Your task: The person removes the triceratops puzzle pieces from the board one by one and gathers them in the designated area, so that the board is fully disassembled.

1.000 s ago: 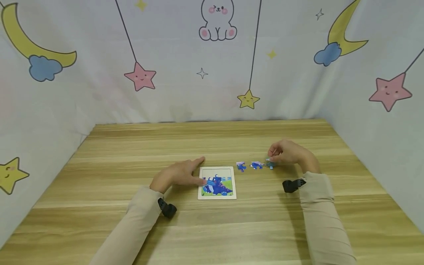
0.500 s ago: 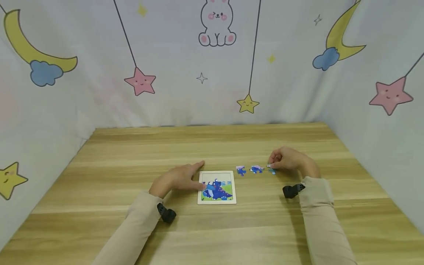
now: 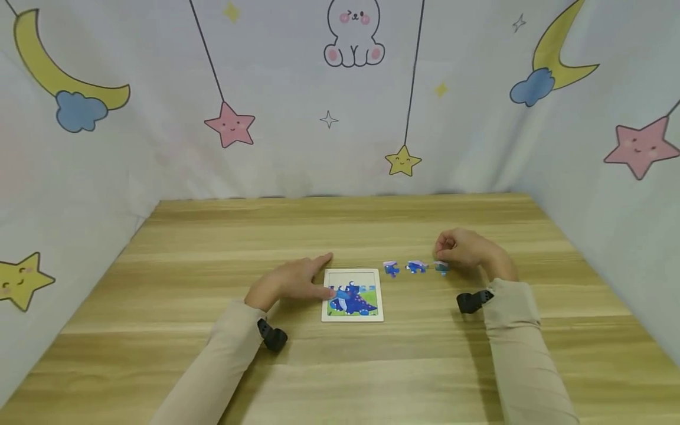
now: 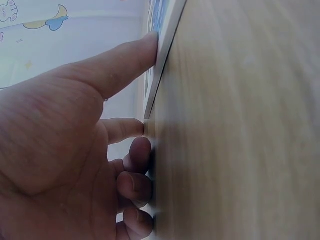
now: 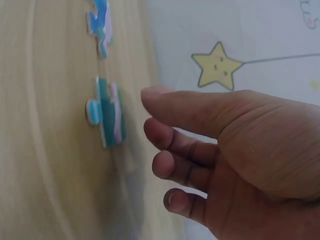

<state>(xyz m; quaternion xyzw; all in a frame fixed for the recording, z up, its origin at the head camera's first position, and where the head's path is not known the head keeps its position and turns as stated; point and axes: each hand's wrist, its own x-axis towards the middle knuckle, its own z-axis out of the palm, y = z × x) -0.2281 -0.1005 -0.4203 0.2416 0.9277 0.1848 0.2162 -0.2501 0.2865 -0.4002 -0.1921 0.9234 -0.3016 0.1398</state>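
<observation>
A small white-framed puzzle board point(image 3: 353, 295) with a blue dinosaur picture lies on the wooden table point(image 3: 340, 366). My left hand point(image 3: 320, 277) rests at its left side, thumb pressing the board's edge point(image 4: 159, 75) and index finger stretched along the table. Three loose puzzle pieces lie in a row to the right of the board: one point(image 3: 391, 268), a second point(image 3: 416, 267), and a teal piece point(image 3: 442, 267). My right hand point(image 3: 450, 254) hovers just behind the teal piece point(image 5: 107, 111), fingers loosely curled point(image 5: 152, 115), a small gap away and holding nothing.
Cloth walls printed with stars, moons and a rabbit point(image 3: 353, 32) enclose the table on three sides. A black camera mount sits on each wrist, left point(image 3: 273, 336) and right point(image 3: 473, 301). Bare wood surrounds the board and pieces.
My right hand has let go of the teal piece, which now lies flat at the right end of the row; the fingers have drawn back slightly. The left hand has stayed on the board.
</observation>
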